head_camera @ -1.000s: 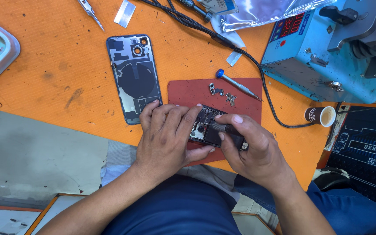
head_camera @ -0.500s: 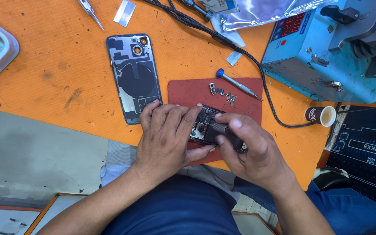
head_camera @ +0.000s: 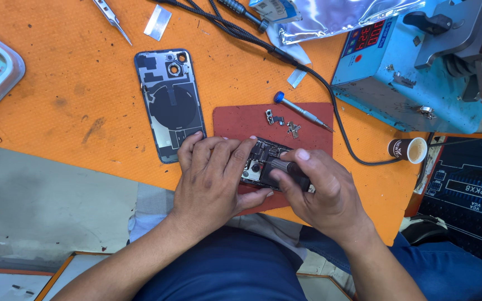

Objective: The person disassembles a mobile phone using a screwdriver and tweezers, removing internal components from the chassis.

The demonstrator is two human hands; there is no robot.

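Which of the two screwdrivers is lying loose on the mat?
The blue-capped screwdriver above the hands, lying untouched; the dark-handled one is gripped by the right hand.
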